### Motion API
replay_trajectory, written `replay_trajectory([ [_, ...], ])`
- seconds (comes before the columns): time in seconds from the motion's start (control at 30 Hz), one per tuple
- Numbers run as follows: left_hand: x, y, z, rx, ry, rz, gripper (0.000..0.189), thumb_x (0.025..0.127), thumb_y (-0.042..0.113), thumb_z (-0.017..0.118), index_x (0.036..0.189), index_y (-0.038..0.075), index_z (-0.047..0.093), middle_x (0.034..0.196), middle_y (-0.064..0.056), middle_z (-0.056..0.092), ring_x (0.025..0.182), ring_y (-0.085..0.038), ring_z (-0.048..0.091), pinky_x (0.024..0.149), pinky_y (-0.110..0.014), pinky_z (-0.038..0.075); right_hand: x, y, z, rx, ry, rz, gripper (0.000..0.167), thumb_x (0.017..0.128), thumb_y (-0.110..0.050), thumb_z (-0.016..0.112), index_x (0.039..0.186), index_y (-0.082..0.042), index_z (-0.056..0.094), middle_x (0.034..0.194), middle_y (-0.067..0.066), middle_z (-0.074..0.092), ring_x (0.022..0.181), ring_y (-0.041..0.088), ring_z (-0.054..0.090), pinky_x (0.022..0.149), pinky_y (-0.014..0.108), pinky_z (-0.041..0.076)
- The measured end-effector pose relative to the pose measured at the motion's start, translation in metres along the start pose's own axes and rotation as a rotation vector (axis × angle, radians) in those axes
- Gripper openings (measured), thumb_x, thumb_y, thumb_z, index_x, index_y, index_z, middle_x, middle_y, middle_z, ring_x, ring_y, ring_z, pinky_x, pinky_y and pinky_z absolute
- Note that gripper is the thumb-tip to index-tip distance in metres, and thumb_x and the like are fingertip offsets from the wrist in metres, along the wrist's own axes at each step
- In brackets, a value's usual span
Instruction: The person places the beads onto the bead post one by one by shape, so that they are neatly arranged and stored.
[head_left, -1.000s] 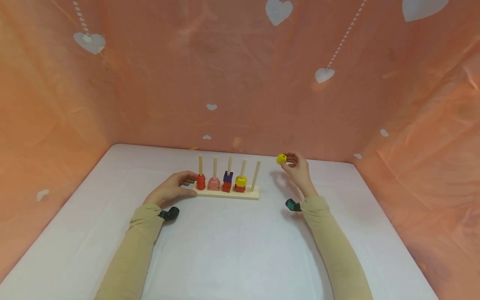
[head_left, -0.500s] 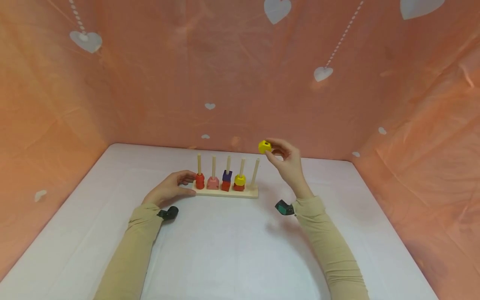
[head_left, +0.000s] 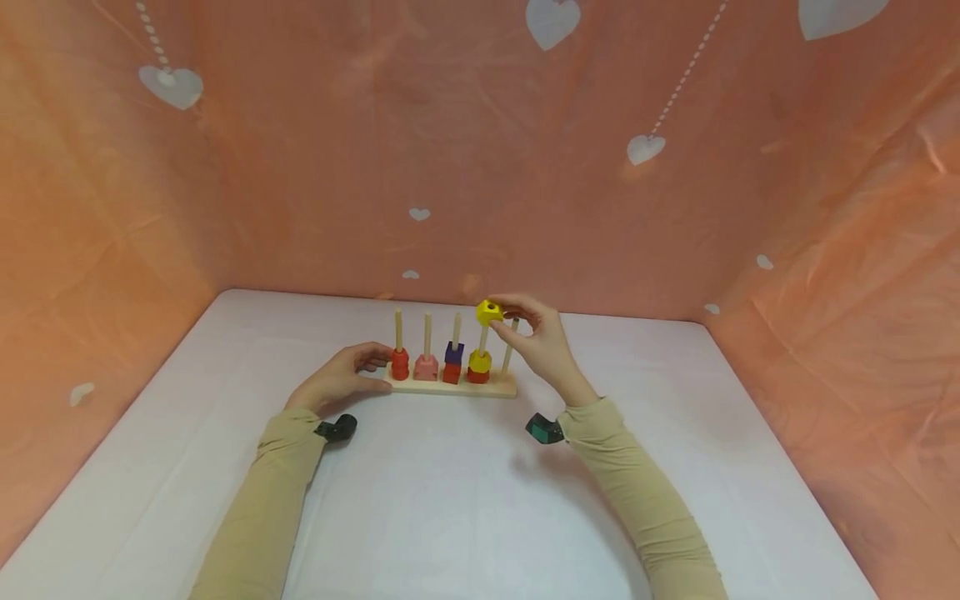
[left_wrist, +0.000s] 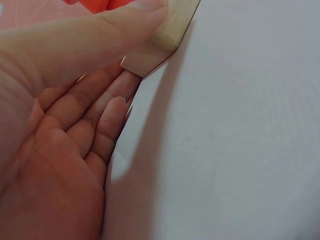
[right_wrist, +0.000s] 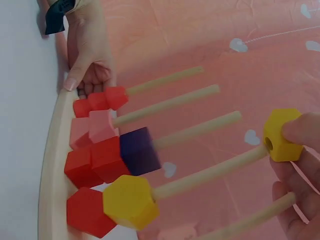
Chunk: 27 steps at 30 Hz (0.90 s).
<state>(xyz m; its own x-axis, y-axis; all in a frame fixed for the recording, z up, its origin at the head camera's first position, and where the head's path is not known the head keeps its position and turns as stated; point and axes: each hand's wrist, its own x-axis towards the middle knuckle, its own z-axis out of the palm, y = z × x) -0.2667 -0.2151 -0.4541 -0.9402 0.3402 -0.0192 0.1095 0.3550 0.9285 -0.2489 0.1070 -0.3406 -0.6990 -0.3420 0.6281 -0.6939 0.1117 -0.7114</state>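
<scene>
My left hand [head_left: 341, 375] holds the left end of a wooden peg board [head_left: 450, 389], its thumb on the front edge and fingers behind. My right hand [head_left: 543, 343] pinches a yellow hexagonal bead [right_wrist: 285, 135] between thumb and fingers. That bead is at the tip of the fourth peg [right_wrist: 210, 172], its hole facing the peg end. Lower on this peg sit a yellow hexagonal bead [right_wrist: 131, 202] and a red one [right_wrist: 90, 212]. The other filled pegs carry red round beads [head_left: 400, 364], pink beads [head_left: 426, 367], and red cubes [right_wrist: 107, 160] under a purple cube [right_wrist: 141, 151].
The rightmost peg [head_left: 509, 350] is bare and stands beside my right fingers. A white cloth-covered table [head_left: 450, 500] lies under the board. Orange-pink cloth [head_left: 480, 167] with white hearts hangs behind and at the sides. Each wrist wears a small dark camera [head_left: 545, 429].
My right hand has carried the yellow bead leftward, first up, then down to the top of the fourth peg. The left hand has stayed on the board's end.
</scene>
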Motion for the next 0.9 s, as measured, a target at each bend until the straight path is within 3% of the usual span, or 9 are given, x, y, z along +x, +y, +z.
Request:
replay_trajectory([
  [0.27,0.0,0.0,0.001,0.009,0.003,0.006,0.064,0.076,0.015,0.082,0.131,0.005,0.051,0.129,-0.012,0.052,0.118,-0.03,0.045,0.102,-0.047,0.035,0.002,0.004,0.001,0.007,-0.011,0.055,0.033,0.086,0.008,0.065,0.118,0.01,0.059,0.115,0.021,0.062,0.099,0.028,0.06,0.091,0.052,0.044],
  [0.53,0.002,-0.003,0.0,-0.001,-0.004,-0.009,0.066,0.076,0.016,0.082,0.132,0.006,0.05,0.131,-0.012,0.051,0.12,-0.031,0.044,0.103,-0.048,0.035,0.001,0.009,0.003,-0.029,-0.026,0.094,0.033,0.086,0.007,0.065,0.118,0.01,0.06,0.111,0.021,0.064,0.095,0.028,0.059,0.081,0.039,0.05],
  [0.77,0.002,-0.003,0.001,-0.02,0.008,-0.02,0.066,0.075,0.014,0.082,0.133,0.006,0.05,0.131,-0.012,0.051,0.119,-0.031,0.044,0.103,-0.047,0.035,-0.008,0.047,0.006,0.01,0.01,0.185,0.034,0.084,0.004,0.069,0.117,0.004,0.063,0.109,0.018,0.065,0.09,0.024,0.058,0.083,0.033,0.049],
  [0.9,0.003,-0.005,-0.001,-0.015,0.004,-0.015,0.067,0.075,0.016,0.082,0.133,0.006,0.05,0.131,-0.012,0.051,0.119,-0.031,0.044,0.103,-0.047,0.035,-0.012,0.058,0.01,0.03,0.027,0.263,0.035,0.084,-0.002,0.072,0.118,0.0,0.063,0.109,0.011,0.065,0.093,0.022,0.06,0.085,0.027,0.049],
])
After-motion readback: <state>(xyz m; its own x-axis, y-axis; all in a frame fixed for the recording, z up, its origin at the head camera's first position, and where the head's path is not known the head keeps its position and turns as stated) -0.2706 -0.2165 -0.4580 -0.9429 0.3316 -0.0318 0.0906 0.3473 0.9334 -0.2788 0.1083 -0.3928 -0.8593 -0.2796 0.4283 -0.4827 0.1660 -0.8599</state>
